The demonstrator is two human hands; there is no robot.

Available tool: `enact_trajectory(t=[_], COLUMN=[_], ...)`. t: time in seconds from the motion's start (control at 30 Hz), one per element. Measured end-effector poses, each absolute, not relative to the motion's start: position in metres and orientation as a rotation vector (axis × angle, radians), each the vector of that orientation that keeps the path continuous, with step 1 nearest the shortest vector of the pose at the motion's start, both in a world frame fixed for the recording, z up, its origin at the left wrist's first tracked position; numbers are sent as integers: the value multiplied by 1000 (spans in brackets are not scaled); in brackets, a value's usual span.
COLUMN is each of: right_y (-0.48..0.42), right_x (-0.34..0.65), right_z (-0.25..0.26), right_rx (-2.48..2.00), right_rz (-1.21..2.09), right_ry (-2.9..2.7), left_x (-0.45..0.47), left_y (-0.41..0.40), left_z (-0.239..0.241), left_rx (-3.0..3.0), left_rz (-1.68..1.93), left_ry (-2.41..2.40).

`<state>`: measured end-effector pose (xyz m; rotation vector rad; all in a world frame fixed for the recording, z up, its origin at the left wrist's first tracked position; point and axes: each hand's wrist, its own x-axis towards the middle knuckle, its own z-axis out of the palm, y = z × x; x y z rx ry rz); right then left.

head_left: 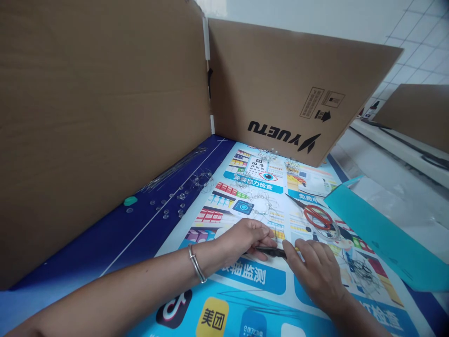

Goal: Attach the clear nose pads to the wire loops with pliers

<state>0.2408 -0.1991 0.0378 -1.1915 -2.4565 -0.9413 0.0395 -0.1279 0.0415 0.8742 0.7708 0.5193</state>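
Observation:
My left hand [250,238], with a silver bangle at its wrist, is closed in a pinch on thin wire; the wire between the fingertips is barely visible. My right hand [315,269] is wrapped round a pair of pliers [271,252]. Their dark jaws point left and meet the left fingertips, and a bit of yellow handle shows between the right fingers. Just beyond the left hand lies a ring of wire with clear beads [263,206]. Red-handled scissors [317,217] rest to the right, beyond the right hand, beside a roll of clear tape [333,231].
Clear beads [180,196] and a bundle of straight wires [175,168] lie on the blue strip at left, near a green lump [130,201]. Cardboard panels [298,84] stand at left and back. Tangled wire [363,271] and a teal folder [386,234] are at right.

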Motion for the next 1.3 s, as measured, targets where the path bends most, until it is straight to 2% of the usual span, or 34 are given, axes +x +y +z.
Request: enact_trajectory(t=[1.3], right_y=[-201], right_x=[238], right_z=[40], right_rx=[-1124], right_rz=[-955], right_ry=[-2460], left_x=[40], left_y=[-128], left_z=[46], left_rx=[850], left_rz=[434], left_ry=[727])
